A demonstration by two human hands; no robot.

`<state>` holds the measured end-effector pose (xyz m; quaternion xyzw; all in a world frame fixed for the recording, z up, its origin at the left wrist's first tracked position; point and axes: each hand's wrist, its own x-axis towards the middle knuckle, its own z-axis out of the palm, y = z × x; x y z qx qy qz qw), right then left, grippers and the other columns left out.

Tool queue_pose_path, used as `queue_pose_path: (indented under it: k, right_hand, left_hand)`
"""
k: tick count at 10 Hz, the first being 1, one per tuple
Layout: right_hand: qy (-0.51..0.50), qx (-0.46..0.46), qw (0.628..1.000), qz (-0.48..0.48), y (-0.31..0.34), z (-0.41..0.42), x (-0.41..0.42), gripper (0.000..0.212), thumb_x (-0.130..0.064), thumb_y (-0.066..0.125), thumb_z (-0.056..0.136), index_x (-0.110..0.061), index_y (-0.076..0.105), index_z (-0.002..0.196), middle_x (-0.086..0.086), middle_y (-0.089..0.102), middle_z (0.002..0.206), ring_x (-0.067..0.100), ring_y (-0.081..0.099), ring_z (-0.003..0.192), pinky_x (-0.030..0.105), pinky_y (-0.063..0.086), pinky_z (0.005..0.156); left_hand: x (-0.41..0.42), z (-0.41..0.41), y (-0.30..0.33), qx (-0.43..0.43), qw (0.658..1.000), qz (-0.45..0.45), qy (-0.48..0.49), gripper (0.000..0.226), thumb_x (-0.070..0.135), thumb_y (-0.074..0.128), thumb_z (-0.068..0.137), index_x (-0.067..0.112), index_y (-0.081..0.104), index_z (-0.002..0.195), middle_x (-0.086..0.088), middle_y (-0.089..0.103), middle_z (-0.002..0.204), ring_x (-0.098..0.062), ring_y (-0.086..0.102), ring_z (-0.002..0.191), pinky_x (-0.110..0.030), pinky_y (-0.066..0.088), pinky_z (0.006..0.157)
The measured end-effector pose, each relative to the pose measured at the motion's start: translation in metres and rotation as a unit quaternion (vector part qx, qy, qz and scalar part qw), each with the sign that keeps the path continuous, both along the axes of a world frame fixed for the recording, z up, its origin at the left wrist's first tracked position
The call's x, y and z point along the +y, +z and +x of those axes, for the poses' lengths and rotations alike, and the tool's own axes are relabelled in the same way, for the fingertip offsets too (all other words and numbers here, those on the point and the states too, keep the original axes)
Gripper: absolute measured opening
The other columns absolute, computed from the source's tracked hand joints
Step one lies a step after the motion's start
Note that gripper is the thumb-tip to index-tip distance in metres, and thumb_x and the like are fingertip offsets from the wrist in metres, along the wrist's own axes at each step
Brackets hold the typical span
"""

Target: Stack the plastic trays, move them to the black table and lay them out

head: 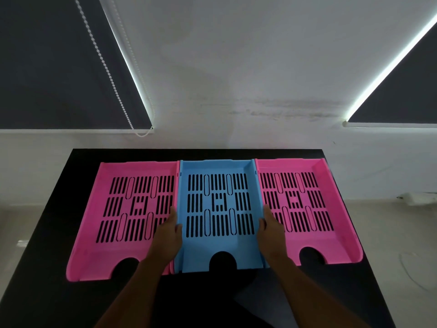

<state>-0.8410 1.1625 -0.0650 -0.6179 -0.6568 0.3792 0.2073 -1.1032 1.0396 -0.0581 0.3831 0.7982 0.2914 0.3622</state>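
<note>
Three slotted plastic trays lie side by side on the black table [47, 292]. A pink tray [94, 233] is on the left, a blue tray [218, 245] in the middle, and another pink tray [338, 242] on the right. My left hand [168, 235] grips the blue tray's left wall and my right hand [272, 233] grips its right wall. The edge of at least one more pink tray shows under the blue tray at its front left corner.
The table stands against a white wall with dark window blinds at upper left and upper right. A bead cord [106, 67] hangs by the left blind. Pale floor shows on both sides of the table, with a thin cable [406, 273] on the right.
</note>
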Motion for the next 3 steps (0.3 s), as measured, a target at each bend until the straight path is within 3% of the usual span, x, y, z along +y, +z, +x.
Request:
queue_pose_path:
  k: [1,2,3]
  right_hand:
    - [0.001,0.001,1.000,0.001,-0.003,0.001,0.004,0.043,-0.003,0.047,0.105,-0.008,0.045,0.148,-0.004,0.045,0.061,-0.002,0.047,0.039,0.014,0.040,0.036]
    - [0.018,0.013,1.000,-0.016,0.003,0.003,0.003,0.044,-0.002,0.046,0.105,-0.014,0.044,0.147,0.004,0.053,0.067,-0.001,0.048,0.042,0.013,0.042,0.039]
    - [0.013,0.025,0.999,-0.024,0.011,0.005,0.007,0.043,-0.006,0.050,0.104,-0.010,0.044,0.147,0.020,0.067,0.107,0.014,0.062,0.083,0.024,0.054,0.074]
  left_hand:
    - [0.003,0.000,-0.004,0.019,1.000,-0.005,-0.005,0.066,0.013,0.045,0.102,0.010,0.009,0.158,0.001,0.038,0.056,-0.002,0.034,0.040,-0.014,0.034,0.037]
    - [0.002,0.005,0.011,0.005,1.000,-0.013,0.004,0.067,0.017,0.046,0.102,0.011,0.009,0.158,-0.005,0.050,0.063,-0.006,0.050,0.049,-0.017,0.045,0.047]
    - [-0.004,0.015,0.010,0.037,0.999,-0.009,-0.007,0.073,0.028,0.047,0.102,0.012,0.003,0.159,-0.025,0.036,0.156,-0.037,0.039,0.142,-0.049,0.038,0.114]
